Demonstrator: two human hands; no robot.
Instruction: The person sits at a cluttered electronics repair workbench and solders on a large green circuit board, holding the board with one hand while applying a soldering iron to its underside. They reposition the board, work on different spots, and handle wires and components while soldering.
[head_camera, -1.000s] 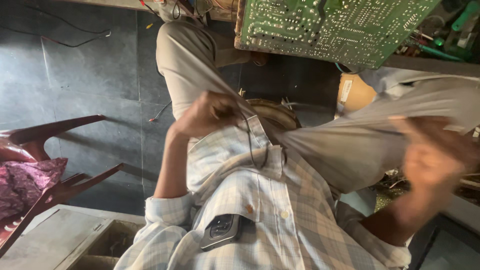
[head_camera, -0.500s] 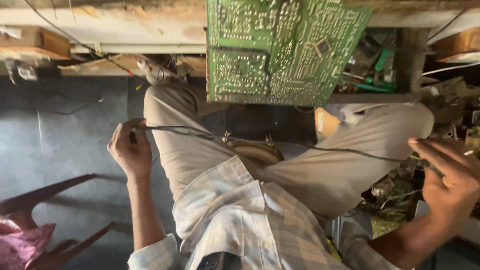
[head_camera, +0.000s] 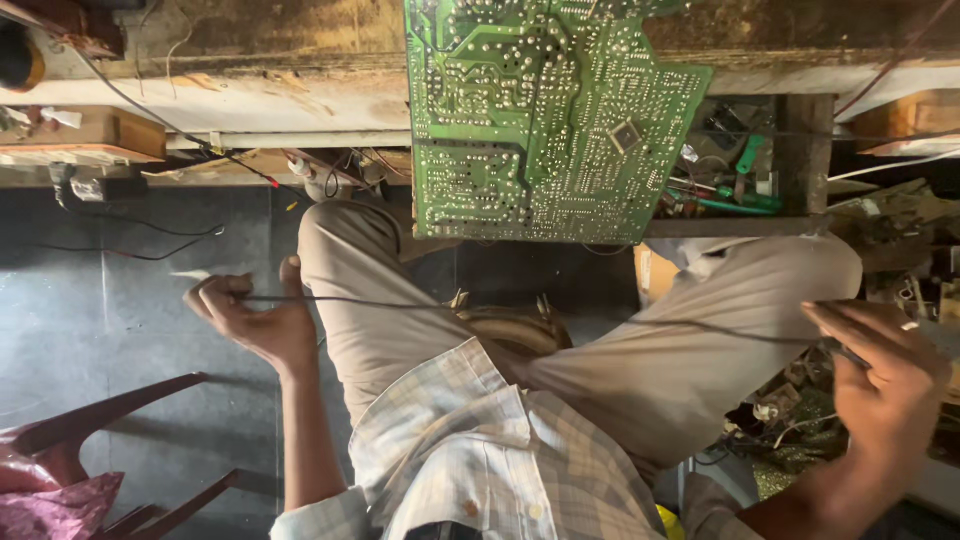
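Head view, left hand, right hand, taut wire

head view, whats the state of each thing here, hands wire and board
thin dark wire: stretched taut between both hands, across the lap
left hand: closed, pinching one end of the wire
right hand: fingers curled around the other end
green circuit board: solder side facing the camera, untouched
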